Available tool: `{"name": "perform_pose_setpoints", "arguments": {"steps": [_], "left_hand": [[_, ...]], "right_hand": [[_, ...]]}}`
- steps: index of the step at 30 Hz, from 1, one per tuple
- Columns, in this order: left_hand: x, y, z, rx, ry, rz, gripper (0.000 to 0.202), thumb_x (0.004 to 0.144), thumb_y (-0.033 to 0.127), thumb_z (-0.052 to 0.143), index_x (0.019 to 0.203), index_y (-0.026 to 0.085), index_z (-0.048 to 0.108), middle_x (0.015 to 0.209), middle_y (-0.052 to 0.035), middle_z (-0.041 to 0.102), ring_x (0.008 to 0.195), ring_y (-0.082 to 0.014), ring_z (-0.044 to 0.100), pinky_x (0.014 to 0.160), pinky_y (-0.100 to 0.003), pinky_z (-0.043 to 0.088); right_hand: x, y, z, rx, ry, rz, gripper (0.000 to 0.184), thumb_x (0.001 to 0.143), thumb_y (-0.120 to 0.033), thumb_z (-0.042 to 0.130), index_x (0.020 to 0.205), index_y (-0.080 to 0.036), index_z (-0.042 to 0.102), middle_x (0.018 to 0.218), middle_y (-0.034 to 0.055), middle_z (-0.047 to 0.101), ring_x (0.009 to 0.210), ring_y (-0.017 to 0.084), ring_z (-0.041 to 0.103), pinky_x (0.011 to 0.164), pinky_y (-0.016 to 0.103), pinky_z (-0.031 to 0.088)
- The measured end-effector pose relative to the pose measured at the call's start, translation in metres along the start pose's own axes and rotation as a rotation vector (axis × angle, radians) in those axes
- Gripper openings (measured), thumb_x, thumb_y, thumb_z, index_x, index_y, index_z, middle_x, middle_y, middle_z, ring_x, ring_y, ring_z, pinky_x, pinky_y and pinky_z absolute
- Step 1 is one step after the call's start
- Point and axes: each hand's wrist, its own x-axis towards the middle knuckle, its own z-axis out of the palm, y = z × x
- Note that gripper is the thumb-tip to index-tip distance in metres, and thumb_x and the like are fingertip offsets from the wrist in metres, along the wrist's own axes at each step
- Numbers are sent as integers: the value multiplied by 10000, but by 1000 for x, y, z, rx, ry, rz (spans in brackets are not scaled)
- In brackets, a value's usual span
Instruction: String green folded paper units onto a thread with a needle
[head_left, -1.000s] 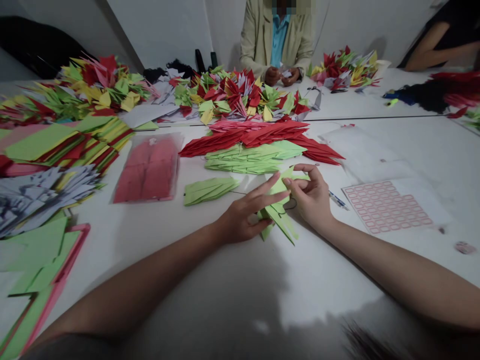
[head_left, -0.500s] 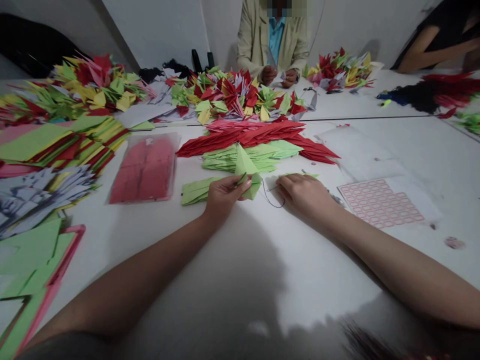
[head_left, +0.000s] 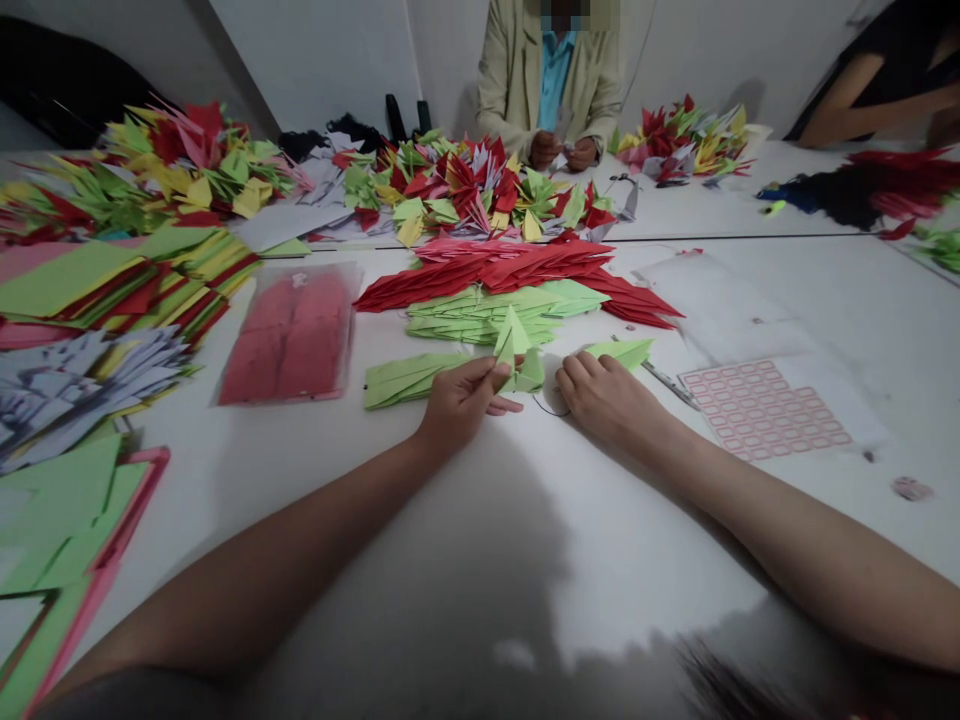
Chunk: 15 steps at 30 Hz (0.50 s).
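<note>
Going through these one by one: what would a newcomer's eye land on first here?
Most striking are the heaps of folded red, green and yellow paper across the far side of the white table. Closer in, long red folded pieces lie above pale green ones. In front of them, the left hand holds a green folded paper piece, while the right hand rests beside a thin dark thread.

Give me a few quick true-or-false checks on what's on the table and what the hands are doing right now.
1. The left hand holds a folded green paper piece. True.
2. The right hand grips the pink-printed label sheet. False: it is on the table, apart from the sheet.
3. A dark thread lies on the table between the hands. True.
4. The person across the table holds the stack of red folded paper. False: the stack lies on the table.
</note>
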Motion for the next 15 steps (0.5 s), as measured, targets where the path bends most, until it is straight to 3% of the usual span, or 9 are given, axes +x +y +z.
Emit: {"name": "perform_pose_setpoints", "arguments": {"steps": [5, 8, 11, 15], "left_hand": [[-8, 8, 4, 87, -31, 88, 384, 865, 525, 565, 763, 161, 630, 1039, -59, 705, 701, -174, 721, 563, -242, 588], [-12, 13, 6, 189, -6, 199, 365, 900, 471, 530, 740, 163, 640, 951, -54, 720, 752, -166, 698, 642, -261, 583], [-13, 14, 3, 447, 50, 371, 367, 927, 411, 506, 692, 164, 642, 718, -31, 695, 614, -120, 622, 577, -215, 489], [-12, 14, -3, 720, 147, 536, 287, 951, 334, 479, 929, 177, 719, 648, -11, 672, 518, -85, 537, 542, -200, 387]], "right_hand": [[-4, -7, -10, 6, -128, 87, 261, 872, -6, 355, 920, -60, 606, 865, 174, 612, 760, 290, 586, 578, 343, 304], [-5, -1, -14, 33, -170, 56, 248, 857, 0, 380, 922, -51, 613, 879, 185, 634, 757, 287, 606, 600, 344, 332], [-5, 10, -12, 127, -81, 1, 166, 858, -48, 436, 875, -90, 597, 855, 158, 648, 734, 271, 608, 642, 347, 364], [-3, 16, -6, 617, 190, 192, 61, 878, -154, 480, 929, -162, 513, 756, 59, 633, 629, 183, 579, 575, 284, 379]]}}
